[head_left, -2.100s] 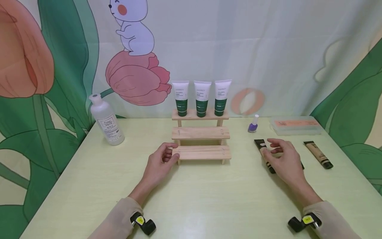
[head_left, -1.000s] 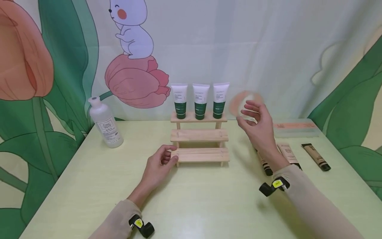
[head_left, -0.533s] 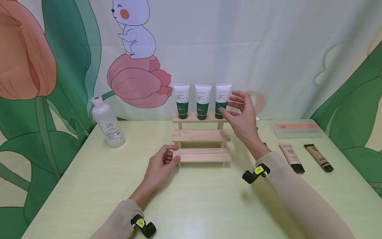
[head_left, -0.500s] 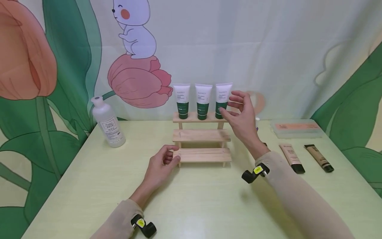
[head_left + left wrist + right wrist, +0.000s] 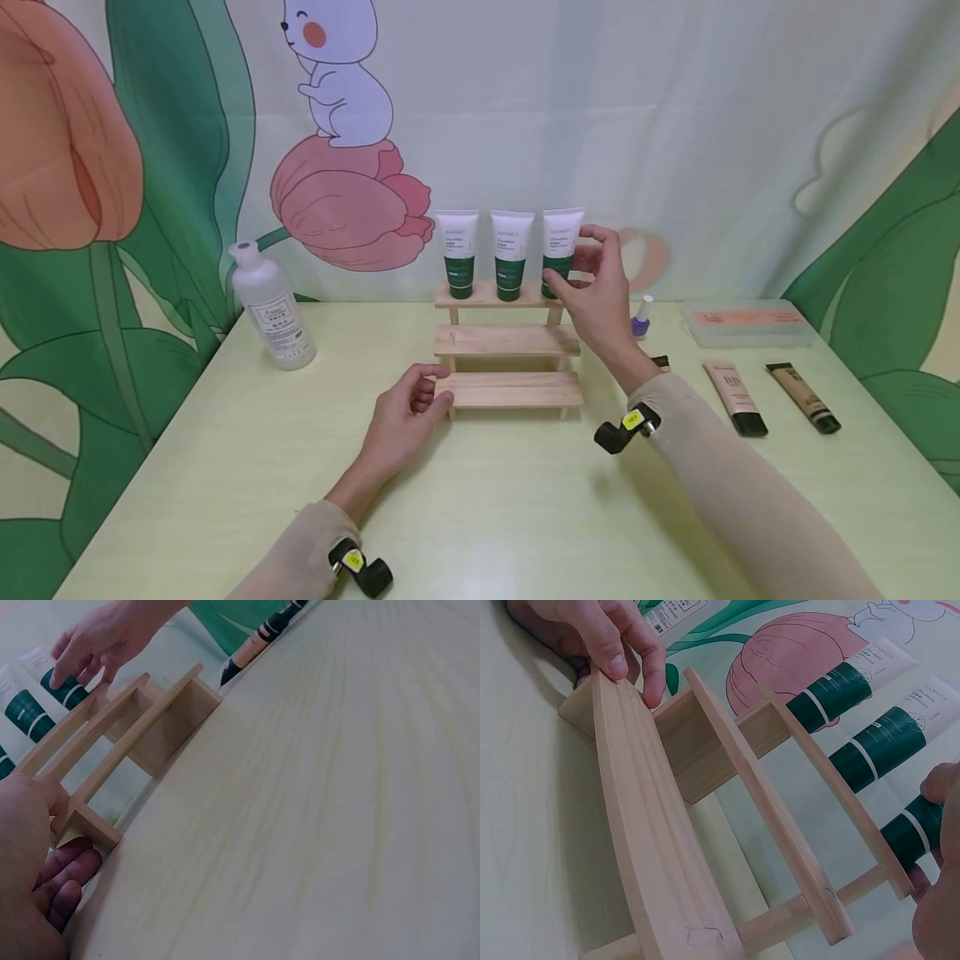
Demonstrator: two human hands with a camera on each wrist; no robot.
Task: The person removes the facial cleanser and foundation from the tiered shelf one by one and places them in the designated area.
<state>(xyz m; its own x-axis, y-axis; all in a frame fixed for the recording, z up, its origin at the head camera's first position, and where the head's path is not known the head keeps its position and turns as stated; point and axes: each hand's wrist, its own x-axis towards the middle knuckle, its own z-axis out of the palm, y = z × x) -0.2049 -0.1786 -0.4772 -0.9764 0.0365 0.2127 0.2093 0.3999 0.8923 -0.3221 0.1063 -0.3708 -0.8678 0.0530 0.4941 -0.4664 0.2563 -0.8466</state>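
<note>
A three-tier wooden display rack (image 5: 507, 340) stands mid-table, with three white-and-green squeeze tubes upright along its top tier: the left tube (image 5: 458, 254), the middle tube (image 5: 511, 255) and the right tube (image 5: 561, 242). My right hand (image 5: 600, 300) holds the right tube, thumb across its green lower part and fingers round its right side. In the right wrist view, that tube (image 5: 915, 829) still stands on the top tier. My left hand (image 5: 405, 410) grips the left end of the bottom tier; its thumb and a finger show on the board (image 5: 641, 795) in the right wrist view.
A white bottle (image 5: 273, 312) stands at the left. To the right are a purple nail polish bottle (image 5: 641, 320), a clear flat case (image 5: 746, 323), a BB cream tube (image 5: 733, 396), a brown tube (image 5: 802, 397) and another tube (image 5: 662, 363) mostly behind my right forearm.
My right hand has moved from the tubes lying at the right, up and left to the rack's top tier, and its fingers have closed on the right tube. My left hand has stayed on the rack.
</note>
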